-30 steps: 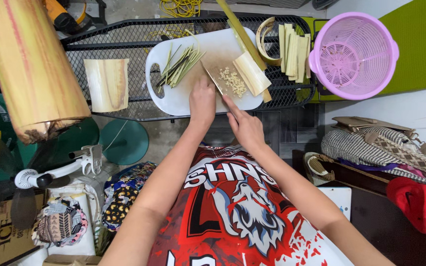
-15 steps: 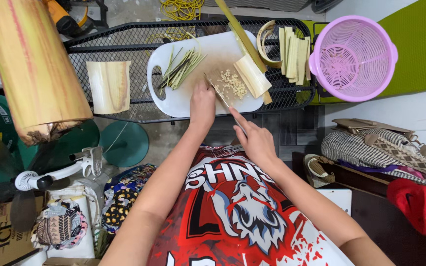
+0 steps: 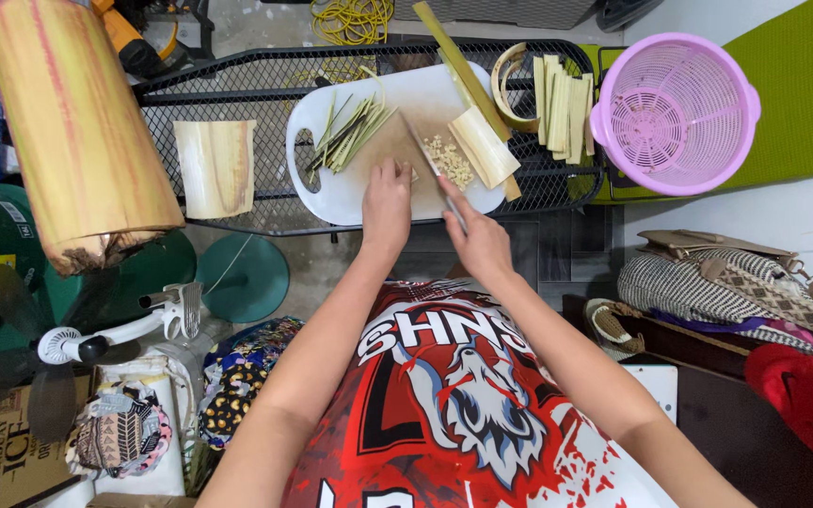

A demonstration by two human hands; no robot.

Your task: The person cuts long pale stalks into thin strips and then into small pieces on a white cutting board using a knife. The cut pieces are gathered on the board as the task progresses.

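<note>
**Knife angled across the cutting board, tip up and to the left**

The right hand (image 3: 478, 243) is closed around the handle of a knife (image 3: 430, 155), forefinger stretched along the top. The knife's long axis runs on a diagonal: handle low and to the right at the board's near edge, blade rising away from the person toward the upper left, tip over the middle of the white cutting board (image 3: 383, 141). The blade lies just left of a small heap of chopped pale bits (image 3: 447, 157).

The left hand (image 3: 387, 202) rests palm down on the board, fingers together and curled, fingertips pressed to the board right beside the blade. What lies under those fingertips is hidden.

On the board's left half lies a loose bundle of thin green strips (image 3: 345, 132), their lengths pointing up and to the right. On the right half sits a pale stalk piece (image 3: 484, 146), slanted, just beside the chopped heap. A long green stalk (image 3: 455, 61) crosses the board's far right corner.

The board sits on a black wire-mesh worktop (image 3: 237, 85). Also on the mesh are a flat pale sheath section (image 3: 214, 167) to the left of the board and a row of cut pale sticks (image 3: 562, 99), set upright side by side, to the right. A pink plastic colander (image 3: 675, 108) stands beyond the sticks, and a large banana trunk (image 3: 77, 132) lies at the far left.
</note>
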